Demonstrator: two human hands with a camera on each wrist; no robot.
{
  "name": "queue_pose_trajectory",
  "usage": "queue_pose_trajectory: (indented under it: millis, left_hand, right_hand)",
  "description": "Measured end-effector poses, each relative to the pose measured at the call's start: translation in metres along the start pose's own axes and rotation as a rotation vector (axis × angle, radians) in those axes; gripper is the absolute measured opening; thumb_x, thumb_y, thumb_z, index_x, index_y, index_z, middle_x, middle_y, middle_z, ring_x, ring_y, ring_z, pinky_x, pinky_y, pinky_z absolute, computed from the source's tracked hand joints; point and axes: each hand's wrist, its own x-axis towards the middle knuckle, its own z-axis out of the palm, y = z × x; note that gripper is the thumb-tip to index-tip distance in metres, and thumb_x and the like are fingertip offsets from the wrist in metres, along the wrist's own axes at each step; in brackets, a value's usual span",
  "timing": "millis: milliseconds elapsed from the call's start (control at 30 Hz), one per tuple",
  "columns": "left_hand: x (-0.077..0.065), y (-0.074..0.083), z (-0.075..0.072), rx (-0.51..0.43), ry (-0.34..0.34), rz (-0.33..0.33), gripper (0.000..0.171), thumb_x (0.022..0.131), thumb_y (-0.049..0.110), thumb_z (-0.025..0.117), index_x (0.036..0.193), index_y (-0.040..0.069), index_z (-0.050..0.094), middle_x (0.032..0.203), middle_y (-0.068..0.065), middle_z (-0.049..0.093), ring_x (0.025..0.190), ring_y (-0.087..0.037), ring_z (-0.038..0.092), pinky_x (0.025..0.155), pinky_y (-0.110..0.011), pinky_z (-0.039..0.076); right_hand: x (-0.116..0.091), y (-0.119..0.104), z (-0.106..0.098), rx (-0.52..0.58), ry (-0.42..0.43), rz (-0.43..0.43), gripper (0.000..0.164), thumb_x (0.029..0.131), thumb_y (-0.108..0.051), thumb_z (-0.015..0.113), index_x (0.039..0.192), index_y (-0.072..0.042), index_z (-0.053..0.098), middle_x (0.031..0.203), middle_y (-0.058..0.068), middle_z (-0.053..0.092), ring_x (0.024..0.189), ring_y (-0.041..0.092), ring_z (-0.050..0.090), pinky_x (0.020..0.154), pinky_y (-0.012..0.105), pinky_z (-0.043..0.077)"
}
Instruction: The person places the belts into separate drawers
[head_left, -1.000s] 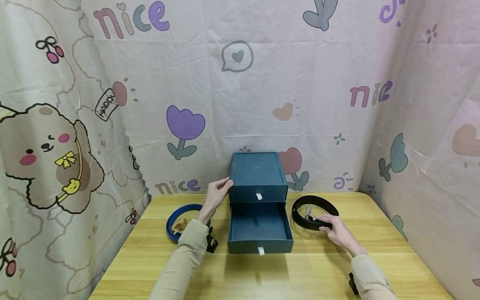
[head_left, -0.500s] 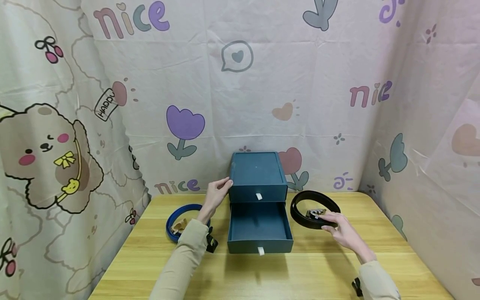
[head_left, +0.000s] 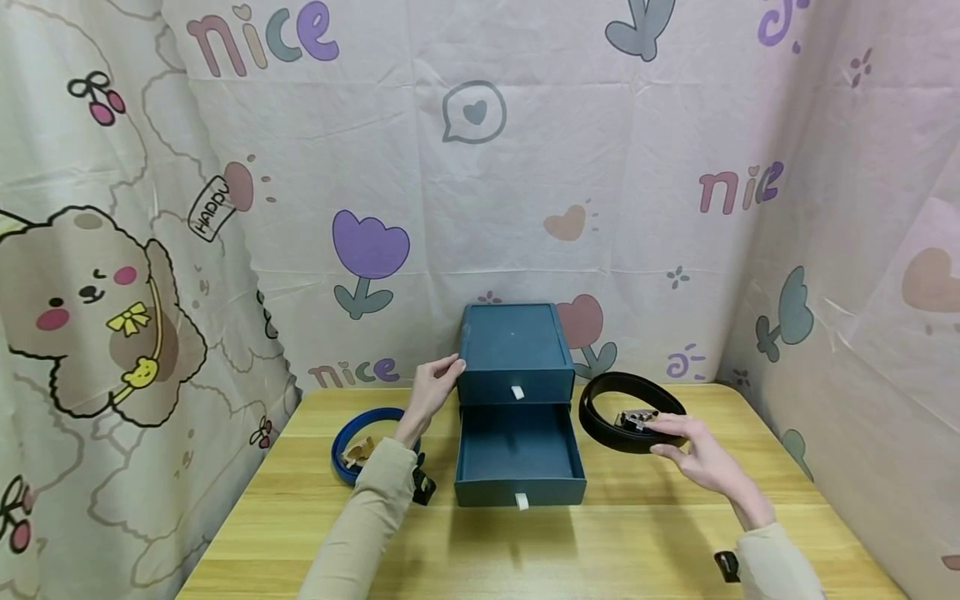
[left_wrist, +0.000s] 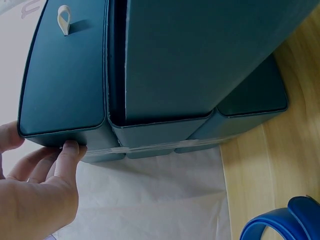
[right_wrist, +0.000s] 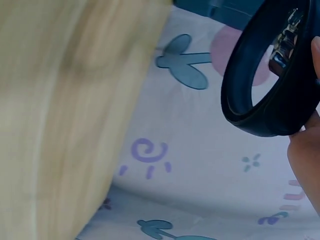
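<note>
Right of the box [head_left: 516,337], the coiled black belt [head_left: 617,442] is being pinched above the table [head_left: 600,554] by the right hand [head_left: 708,460], seemingly so its loop is being preserved. The box's upper near-left corner is being gripped by the left hand [head_left: 429,397], probably for steadiness, the lower drawer [head_left: 487,494] standing open.

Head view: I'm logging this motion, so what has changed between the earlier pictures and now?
The right hand has raised the black belt and shifted slightly rightward; nothing was let go. The left hand on the drawer box, the open lower drawer and the blue belt stayed put.
</note>
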Motion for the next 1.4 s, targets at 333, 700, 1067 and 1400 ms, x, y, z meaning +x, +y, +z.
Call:
queue_pose_trajectory:
  millis: [333,700,1067,1400]
  left_hand:
    - [-0.02,0.035,-0.002,0.013,-0.031,-0.015,0.046,0.105,0.016,0.052,0.143,-0.01,0.049,0.148,-0.028,0.05,0.136,-0.042,0.051,0.113,-0.052,0.044]
    - [-0.021,0.034,-0.003,-0.002,-0.037,-0.017,0.047,0.105,0.018,0.053,0.143,-0.01,0.049,0.149,-0.027,0.049,0.138,-0.041,0.05,0.114,-0.052,0.043]
    - [-0.02,0.036,-0.003,0.005,-0.032,-0.02,0.047,0.105,0.018,0.053,0.143,-0.009,0.049,0.149,-0.027,0.05,0.137,-0.041,0.051,0.114,-0.051,0.043]
    - [-0.02,0.035,-0.002,0.006,-0.027,-0.018,0.047,0.105,0.017,0.054,0.143,-0.01,0.049,0.149,-0.027,0.05,0.137,-0.041,0.051,0.114,-0.051,0.043]
  right_hand:
    - [0.005,-0.022,-0.02,0.068,-0.095,0.001,0.034,0.074,0.004,0.08,0.108,-0.001,0.075,0.109,0.02,0.074,0.111,-0.011,0.055,0.097,0.002,0.035]
    - [0.01,-0.045,-0.025,0.168,-0.171,-0.039,0.034,0.079,0.002,0.079,0.113,-0.003,0.076,0.11,0.011,0.076,0.114,-0.01,0.057,0.098,0.003,0.038]
    - [0.018,-0.062,-0.021,0.178,-0.223,-0.099,0.034,0.081,0.001,0.078,0.114,-0.006,0.076,0.11,0.01,0.076,0.11,-0.003,0.062,0.095,0.011,0.048]
    - [0.025,-0.073,-0.011,0.169,-0.237,-0.17,0.033,0.081,-0.001,0.079,0.112,-0.01,0.077,0.107,0.004,0.078,0.105,0.008,0.066,0.095,0.017,0.05]
